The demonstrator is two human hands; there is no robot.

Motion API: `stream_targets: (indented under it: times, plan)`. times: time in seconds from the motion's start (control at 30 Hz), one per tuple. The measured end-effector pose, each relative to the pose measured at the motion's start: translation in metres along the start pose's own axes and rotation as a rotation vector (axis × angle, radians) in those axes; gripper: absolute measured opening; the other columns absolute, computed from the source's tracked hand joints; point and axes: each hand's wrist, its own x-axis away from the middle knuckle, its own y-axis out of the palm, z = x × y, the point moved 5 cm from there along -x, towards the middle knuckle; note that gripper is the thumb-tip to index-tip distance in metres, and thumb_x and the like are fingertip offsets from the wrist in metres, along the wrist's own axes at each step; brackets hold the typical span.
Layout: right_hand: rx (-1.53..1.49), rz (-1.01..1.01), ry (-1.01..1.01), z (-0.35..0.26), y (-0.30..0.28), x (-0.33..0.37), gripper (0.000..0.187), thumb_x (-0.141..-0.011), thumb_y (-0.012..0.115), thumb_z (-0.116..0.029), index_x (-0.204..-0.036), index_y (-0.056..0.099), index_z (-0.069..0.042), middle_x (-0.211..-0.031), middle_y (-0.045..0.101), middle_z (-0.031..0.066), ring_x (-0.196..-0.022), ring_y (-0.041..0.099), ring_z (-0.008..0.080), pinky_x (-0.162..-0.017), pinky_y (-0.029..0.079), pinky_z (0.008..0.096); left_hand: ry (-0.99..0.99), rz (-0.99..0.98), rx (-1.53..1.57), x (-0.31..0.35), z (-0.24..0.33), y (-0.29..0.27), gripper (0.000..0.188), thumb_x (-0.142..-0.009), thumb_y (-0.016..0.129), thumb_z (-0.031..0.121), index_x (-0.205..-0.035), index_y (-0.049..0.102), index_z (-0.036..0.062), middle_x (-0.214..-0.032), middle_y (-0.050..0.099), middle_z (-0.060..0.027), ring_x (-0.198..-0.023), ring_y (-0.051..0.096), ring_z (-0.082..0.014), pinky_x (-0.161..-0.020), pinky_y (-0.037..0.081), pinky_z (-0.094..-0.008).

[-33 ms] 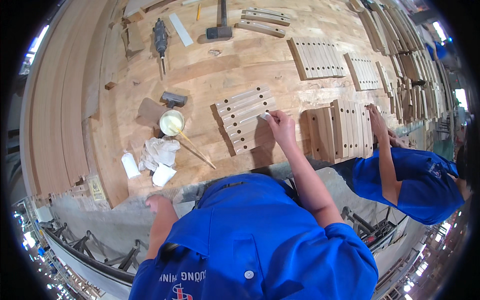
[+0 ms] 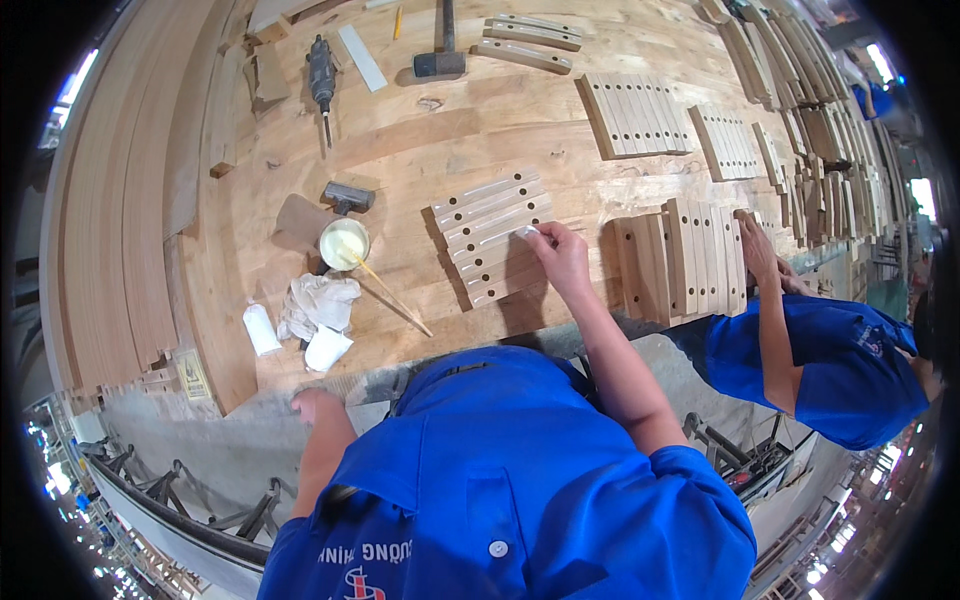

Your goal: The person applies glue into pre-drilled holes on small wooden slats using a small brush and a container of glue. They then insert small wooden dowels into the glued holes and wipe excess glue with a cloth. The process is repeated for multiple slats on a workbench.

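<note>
A row of several wooden slats (image 2: 490,240) lies side by side on the wooden workbench (image 2: 400,150). Each has dark round holes near its ends, and glossy whitish streaks run along the top faces. Over the right part of this row, my right hand (image 2: 564,254) is closed in a pinch on a small white piece (image 2: 525,232); its kind is not clear. The piece is at or just above one slat. My left hand (image 2: 317,404) hangs low by the bench's front edge, away from the slats, its fingers mostly hidden.
Left of the slats stand a cup of pale liquid (image 2: 344,244) with a stick (image 2: 395,298), a hammer (image 2: 348,197) and a crumpled cloth (image 2: 318,305). Farther back lie a power screwdriver (image 2: 321,80) and a mallet (image 2: 440,65). A co-worker's hand (image 2: 757,245) touches slats (image 2: 705,258) at right.
My right hand, with the small white piece, has shifted very slightly to the left along the slat. Everything else looks the same.
</note>
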Motion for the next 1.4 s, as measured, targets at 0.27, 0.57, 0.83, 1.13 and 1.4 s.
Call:
stream_targets:
  times: [0.27, 0.57, 0.83, 1.13, 1.4]
  plan:
    - [-0.025, -0.189, 0.059, -0.017, 0.030, 0.023, 0.017, -0.080, 0.065, -0.016, -0.085, 0.065, 0.000, -0.064, 0.062, 0.0138, -0.054, 0.059, 0.0196, -0.052, 0.046, 0.0315, 0.029, 0.023, -0.049, -0.009, -0.001, 0.003, 0.051, -0.083, 0.033, 0.043, -0.101, 0.062, 0.0047, -0.104, 0.062, -0.0192, -0.094, 0.059, -0.0380, -0.079, 0.047, -0.0492]
    - [0.128, -0.018, -0.101, -0.010, 0.007, 0.018, 0.014, -0.080, 0.065, -0.014, -0.082, 0.065, -0.001, -0.067, 0.062, 0.0168, -0.059, 0.061, 0.0283, -0.056, 0.047, 0.0348, 0.071, -0.044, -0.163, 0.009, 0.005, -0.010, 0.056, -0.083, 0.030, 0.041, -0.101, 0.063, -0.0019, -0.105, 0.062, -0.0213, -0.094, 0.060, -0.0377, -0.081, 0.047, -0.0478]
    - [0.195, 0.150, -0.182, -0.009, -0.021, 0.015, 0.014, -0.080, 0.064, -0.014, -0.085, 0.065, -0.001, -0.071, 0.063, 0.0170, -0.063, 0.062, 0.0283, -0.057, 0.048, 0.0341, 0.024, -0.043, -0.039, 0.019, 0.000, -0.010, 0.057, -0.083, 0.030, 0.041, -0.100, 0.064, -0.0014, -0.106, 0.062, -0.0199, -0.095, 0.060, -0.0372, -0.082, 0.047, -0.0474]
    - [0.073, -0.198, -0.057, -0.018, 0.013, 0.041, 0.017, -0.081, 0.066, -0.015, -0.090, 0.066, 0.000, -0.072, 0.064, 0.0149, -0.061, 0.061, 0.0206, -0.056, 0.047, 0.0310, 0.033, 0.010, -0.052, 0.004, -0.001, -0.005, 0.054, -0.082, 0.032, 0.040, -0.094, 0.066, -0.0008, -0.099, 0.064, -0.0194, -0.091, 0.061, -0.0375, -0.079, 0.048, -0.0482]
    - [0.153, -0.071, -0.135, -0.008, 0.007, 0.042, 0.013, -0.080, 0.065, -0.014, -0.085, 0.065, -0.002, -0.072, 0.062, 0.0172, -0.063, 0.061, 0.0298, -0.058, 0.048, 0.0360, 0.011, 0.001, -0.045, 0.000, -0.002, -0.002, 0.053, -0.082, 0.033, 0.040, -0.093, 0.066, -0.0008, -0.099, 0.064, -0.0196, -0.091, 0.061, -0.0375, -0.079, 0.048, -0.0479]
